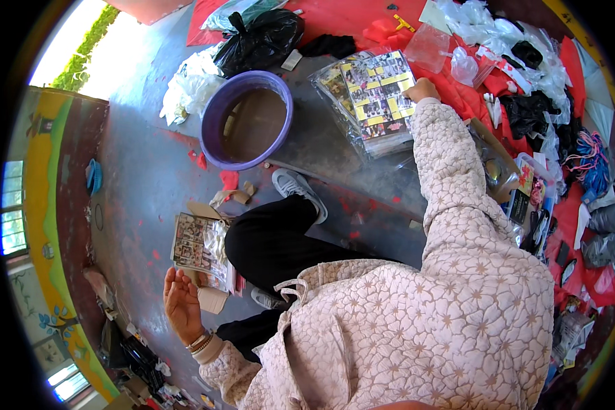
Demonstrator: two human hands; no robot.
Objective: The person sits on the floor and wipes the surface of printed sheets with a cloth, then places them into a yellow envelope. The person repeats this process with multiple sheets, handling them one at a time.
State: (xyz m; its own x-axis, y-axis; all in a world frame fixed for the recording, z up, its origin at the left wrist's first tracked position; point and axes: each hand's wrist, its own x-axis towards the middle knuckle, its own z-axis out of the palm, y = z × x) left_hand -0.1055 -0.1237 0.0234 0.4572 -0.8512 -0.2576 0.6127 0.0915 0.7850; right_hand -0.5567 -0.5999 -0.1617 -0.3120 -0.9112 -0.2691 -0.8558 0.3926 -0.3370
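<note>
My right arm reaches far forward to a stack of printed picture sheets with yellow blocks and small photos, lying on clear plastic sleeves. My right hand is closed at the right edge of the top sheet; its fingertips are partly hidden. Raised over the floor at the left, my left hand is open and holds nothing, its fingers stretched out. Beyond it, beside my knee, an open cardboard box contains more picture sheets and crumpled white plastic.
A purple basin of murky water stands left of the stack. Behind it are a black plastic bag and a white one. Plastic bags, cords and boxes crowd the red cloth at right. Red scraps dot the floor.
</note>
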